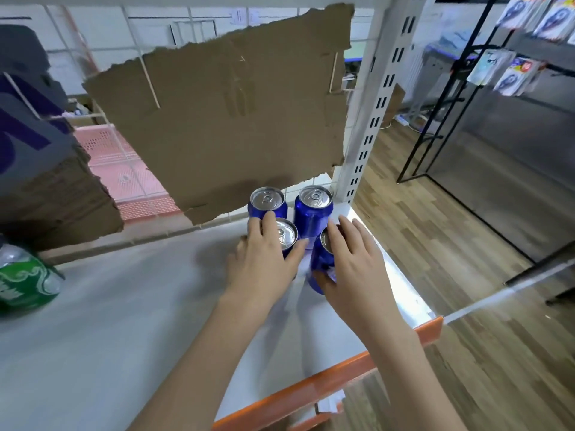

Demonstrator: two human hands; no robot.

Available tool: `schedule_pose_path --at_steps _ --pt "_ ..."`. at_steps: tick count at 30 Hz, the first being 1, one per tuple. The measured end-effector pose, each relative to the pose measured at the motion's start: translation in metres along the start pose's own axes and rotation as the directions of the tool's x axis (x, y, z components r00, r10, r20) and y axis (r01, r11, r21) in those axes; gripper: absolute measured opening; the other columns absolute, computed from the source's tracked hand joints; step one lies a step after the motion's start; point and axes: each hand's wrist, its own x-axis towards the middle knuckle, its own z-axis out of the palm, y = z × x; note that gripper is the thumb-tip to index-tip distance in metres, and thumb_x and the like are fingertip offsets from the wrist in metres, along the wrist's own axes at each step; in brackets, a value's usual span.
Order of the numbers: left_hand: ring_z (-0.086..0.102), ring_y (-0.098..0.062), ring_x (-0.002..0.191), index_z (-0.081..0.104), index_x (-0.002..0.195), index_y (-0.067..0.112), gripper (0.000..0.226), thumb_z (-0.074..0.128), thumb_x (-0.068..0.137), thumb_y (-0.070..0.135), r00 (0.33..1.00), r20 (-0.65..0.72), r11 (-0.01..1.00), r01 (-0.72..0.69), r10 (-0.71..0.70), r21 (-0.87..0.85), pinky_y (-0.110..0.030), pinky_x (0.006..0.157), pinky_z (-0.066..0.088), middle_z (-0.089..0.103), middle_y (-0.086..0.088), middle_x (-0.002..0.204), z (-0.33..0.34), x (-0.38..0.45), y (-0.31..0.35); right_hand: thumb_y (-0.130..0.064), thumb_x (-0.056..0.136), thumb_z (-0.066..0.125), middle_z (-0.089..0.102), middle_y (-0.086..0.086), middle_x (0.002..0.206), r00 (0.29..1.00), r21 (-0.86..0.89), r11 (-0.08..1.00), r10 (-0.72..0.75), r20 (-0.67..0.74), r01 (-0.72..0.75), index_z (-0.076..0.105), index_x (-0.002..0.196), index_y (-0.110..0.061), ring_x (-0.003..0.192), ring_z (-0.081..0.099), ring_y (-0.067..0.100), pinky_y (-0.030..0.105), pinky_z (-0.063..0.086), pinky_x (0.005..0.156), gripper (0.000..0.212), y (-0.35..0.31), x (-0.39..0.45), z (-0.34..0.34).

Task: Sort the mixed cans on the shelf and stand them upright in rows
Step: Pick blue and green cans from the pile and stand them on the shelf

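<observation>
Cans in blue stand close together at the back right corner of the shelf point(140, 306). Two are at the back: the back left can point(267, 203) and the back right can point(313, 209). Two are in front: the front left can point(286, 236) and the front right can point(320, 265).

The left hand point(264, 262) lies over the front left can, with its fingers curled around the top and side, so its grip is on that can. The right hand point(354, 262) holds the front right can, thumb on the near side and fingers over the lid, so its grip is on that can too.

The front right can looks tipped a little. It could fall if the hand lets go too soon, and it may knock the others because all four nearly touch. It also stands near the right edge of the shelf, so a hard push could send it to the floor.

A green can point(28, 281) lies on its side far to the left, well apart from the blue ones. It could roll.
</observation>
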Motion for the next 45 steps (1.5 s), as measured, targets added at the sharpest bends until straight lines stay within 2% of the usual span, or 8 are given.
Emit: schedule_pose_path --at_steps 12,15,18,20,23,33,39,45 --pt "0.026 -0.021 0.135 0.011 0.148 0.02 0.067 0.036 0.094 0.052 0.997 0.077 0.952 -0.013 -0.011 0.305 -0.035 0.106 0.028 0.026 -0.002 0.148 -0.035 -0.101 -0.084 -0.021 0.073 0.066 0.061 0.015 0.117 0.996 0.097 0.992 0.079 -0.046 -0.074 0.06 0.116 -0.002 0.109 0.056 0.037 0.045 0.047 0.093 0.047 -0.095 -0.079 0.006" --pt "0.032 -0.021 0.133 0.03 0.143 0.017 0.061 0.046 0.092 0.046 0.993 0.077 0.956 0.062 -0.088 0.288 -0.034 0.106 0.03 0.036 -0.002 0.143 -0.048 -0.161 -0.142 -0.034 0.08 0.047 0.064 0.011 0.11 1.0 0.168 0.986 -0.009 0.026 0.004 0.062 0.111 -0.003 0.102 0.06 0.034 0.041 0.049 0.089 0.047 -0.146 -0.111 0.016" --pt "0.065 -0.024 0.092 0.068 0.103 0.012 0.044 0.062 0.072 0.043 0.994 -0.085 0.965 0.082 -0.063 0.248 -0.033 0.075 0.054 0.066 -0.004 0.1 -0.069 -0.228 -0.207 -0.039 0.081 0.046 0.066 0.009 0.107 0.991 0.234 0.966 -0.125 0.047 0.111 0.064 0.109 -0.003 0.1 0.061 0.032 0.039 0.05 0.089 0.049 -0.207 -0.146 0.025" --pt "0.068 -0.024 0.084 0.07 0.093 0.012 0.042 0.055 0.069 0.043 0.988 -0.108 0.952 0.135 -0.109 0.274 -0.035 0.069 0.056 0.069 -0.004 0.092 -0.09 -0.273 -0.248 -0.041 0.081 0.046 0.066 0.008 0.106 0.981 0.271 0.949 -0.184 0.068 0.159 0.064 0.109 -0.005 0.099 0.062 0.031 0.038 0.05 0.088 0.05 -0.252 -0.17 0.03" --pt "0.068 -0.027 0.091 0.071 0.097 0.01 0.053 0.084 0.053 0.037 0.976 -0.129 0.913 0.21 -0.175 0.35 -0.043 0.075 0.055 0.069 -0.008 0.1 -0.122 -0.34 -0.306 -0.042 0.08 0.045 0.067 0.006 0.101 0.957 0.315 0.923 -0.266 0.117 0.218 0.065 0.107 -0.005 0.097 0.058 0.025 0.032 0.043 0.087 0.05 -0.328 -0.209 0.035" --pt "0.069 -0.022 0.083 0.067 0.102 0.014 0.056 0.087 0.054 0.034 0.826 -0.264 0.793 0.557 -0.498 0.248 -0.034 0.064 0.056 0.069 -0.002 0.095 -0.222 -0.522 -0.442 -0.036 0.08 0.065 0.067 0.006 0.109 0.834 0.397 0.827 -0.506 0.22 0.398 0.063 0.114 -0.008 0.101 0.062 0.028 0.043 0.05 0.088 0.044 -0.536 -0.29 0.041" --pt "0.068 -0.025 0.081 0.067 0.099 0.01 0.05 0.086 0.056 0.028 0.712 -0.407 0.727 0.671 -0.573 0.149 -0.034 0.064 0.056 0.068 -0.005 0.092 -0.258 -0.569 -0.505 -0.04 0.091 0.053 0.049 -0.001 0.135 0.7 0.502 0.722 -0.657 0.281 0.476 0.041 0.139 -0.015 0.128 0.04 0.019 0.034 0.031 0.108 0.055 -0.631 -0.301 0.053" --pt "0.062 -0.027 0.104 0.063 0.114 0.01 0.05 0.078 0.072 0.031 0.625 -0.419 0.648 0.754 -0.659 0.107 -0.039 0.084 0.052 0.065 -0.007 0.112 -0.286 -0.58 -0.576 -0.03 0.08 0.07 0.063 0.006 0.112 0.668 0.537 0.638 -0.724 0.173 0.552 0.057 0.122 -0.007 0.105 0.058 0.026 0.039 0.049 0.087 0.05 -0.721 -0.298 0.089"
